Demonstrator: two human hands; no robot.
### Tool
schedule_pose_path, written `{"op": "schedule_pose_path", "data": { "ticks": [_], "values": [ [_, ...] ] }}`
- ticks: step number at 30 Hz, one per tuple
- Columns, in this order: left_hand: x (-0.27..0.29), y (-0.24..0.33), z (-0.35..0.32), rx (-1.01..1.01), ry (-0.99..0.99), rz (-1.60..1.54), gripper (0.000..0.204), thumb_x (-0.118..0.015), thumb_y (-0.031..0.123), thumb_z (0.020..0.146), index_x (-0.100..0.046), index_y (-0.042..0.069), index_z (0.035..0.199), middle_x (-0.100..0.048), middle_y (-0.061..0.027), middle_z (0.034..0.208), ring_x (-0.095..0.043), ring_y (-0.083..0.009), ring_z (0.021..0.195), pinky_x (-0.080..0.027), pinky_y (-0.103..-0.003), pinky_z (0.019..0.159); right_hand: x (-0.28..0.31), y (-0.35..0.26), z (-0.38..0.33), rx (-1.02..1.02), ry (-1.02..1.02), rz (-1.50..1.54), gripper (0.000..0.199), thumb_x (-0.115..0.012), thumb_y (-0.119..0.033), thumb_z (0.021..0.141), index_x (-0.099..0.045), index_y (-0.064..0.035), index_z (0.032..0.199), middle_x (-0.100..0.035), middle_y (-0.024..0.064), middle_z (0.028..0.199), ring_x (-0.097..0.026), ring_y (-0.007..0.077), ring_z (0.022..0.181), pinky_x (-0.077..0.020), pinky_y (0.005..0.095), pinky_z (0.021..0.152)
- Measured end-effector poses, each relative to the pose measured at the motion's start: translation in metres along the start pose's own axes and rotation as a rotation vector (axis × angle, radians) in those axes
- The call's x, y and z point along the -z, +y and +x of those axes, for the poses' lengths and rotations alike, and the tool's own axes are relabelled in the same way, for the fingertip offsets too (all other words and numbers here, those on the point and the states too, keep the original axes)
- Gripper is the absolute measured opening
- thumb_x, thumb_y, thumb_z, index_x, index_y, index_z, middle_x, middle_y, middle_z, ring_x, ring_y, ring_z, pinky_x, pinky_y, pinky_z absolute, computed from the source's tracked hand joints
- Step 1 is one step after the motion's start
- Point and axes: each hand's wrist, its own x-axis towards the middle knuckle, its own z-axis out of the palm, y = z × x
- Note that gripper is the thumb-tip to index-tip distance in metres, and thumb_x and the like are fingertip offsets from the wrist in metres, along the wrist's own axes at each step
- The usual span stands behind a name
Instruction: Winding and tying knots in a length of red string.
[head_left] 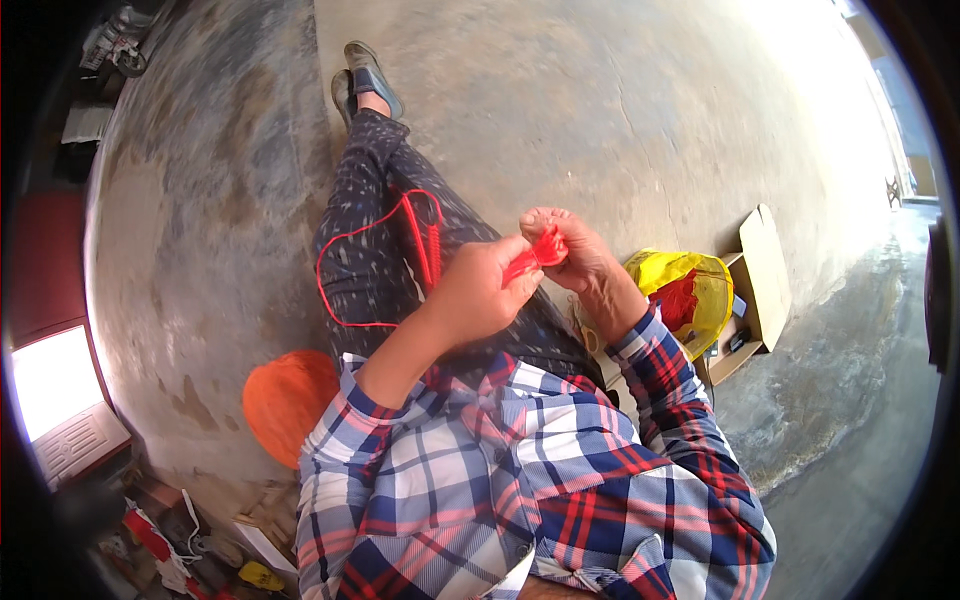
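The floor (600,110) is bare, mottled grey concrete, cracked in places and washed out by strong daylight at the upper right. A cardboard box (762,275) lies open on it. Dark red furniture (45,255) stands along the left edge.

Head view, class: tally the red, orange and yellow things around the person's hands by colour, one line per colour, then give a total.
Red: 3 (small red piece pinched by left hand and right hand; red cord looping over the lap; red material in the bag)
Orange: 1 (orange round object)
Yellow: 1 (yellow bag)
Total: 5
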Motion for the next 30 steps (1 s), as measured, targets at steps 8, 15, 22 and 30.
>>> {"op": "schedule_pose_path", "data": {
  "ticks": [8, 15, 22, 30],
  "values": [
    [-0.010, -0.052, 0.008, 0.043, 0.082, 0.094, 0.015, -0.054, 0.011, 0.087, -0.059, -0.003, 0.090, -0.058, -0.0108, 0.065, -0.054, -0.0160, 0.059, -0.043, -0.033, 0.055, -0.049, -0.010, -0.036, 0.639, 0.151, -1.505, 0.015, -0.068, -0.014, 0.082, -0.060, -0.0026, 0.079, -0.060, 0.0086, 0.060, -0.059, 0.0196, 0.051, -0.0455, 0.0314, 0.048],
    [0.002, -0.024, 0.011, 0.308, 0.191, -0.530, 0.017, -0.051, 0.013, 0.089, -0.059, 0.000, 0.096, -0.045, 0.0072, 0.063, -0.035, 0.0002, 0.054, -0.028, -0.019, 0.049, -0.024, 0.010, -0.038, 0.352, 0.203, -1.076, 0.015, -0.063, -0.020, 0.089, -0.061, -0.0046, 0.088, -0.054, 0.0018, 0.058, -0.055, 0.0140, 0.051, -0.0415, 0.0278, 0.047],
    [0.008, -0.010, -0.001, -0.012, -0.033, -0.100, 0.014, -0.056, 0.009, 0.081, -0.060, -0.003, 0.089, -0.051, 0.0013, 0.063, -0.044, -0.0052, 0.057, -0.036, -0.023, 0.053, 0.011, 0.006, -0.010, -0.150, -0.269, 0.214, 0.009, -0.065, -0.011, 0.086, -0.062, -0.0028, 0.084, -0.054, -0.0003, 0.062, -0.044, 0.0054, 0.047, -0.0298, 0.0194, 0.040],
    [-0.004, -0.041, 0.002, 0.025, 0.076, 0.454, 0.012, -0.054, 0.010, 0.084, -0.058, -0.001, 0.084, -0.059, -0.0211, 0.068, -0.059, -0.0350, 0.061, -0.046, -0.039, 0.056, -0.041, -0.014, -0.034, 0.447, 0.159, -1.356, 0.020, -0.067, -0.019, 0.089, -0.060, -0.0024, 0.078, -0.060, 0.0000, 0.065, -0.053, 0.0050, 0.057, -0.0402, 0.0248, 0.048]
  ]
}}
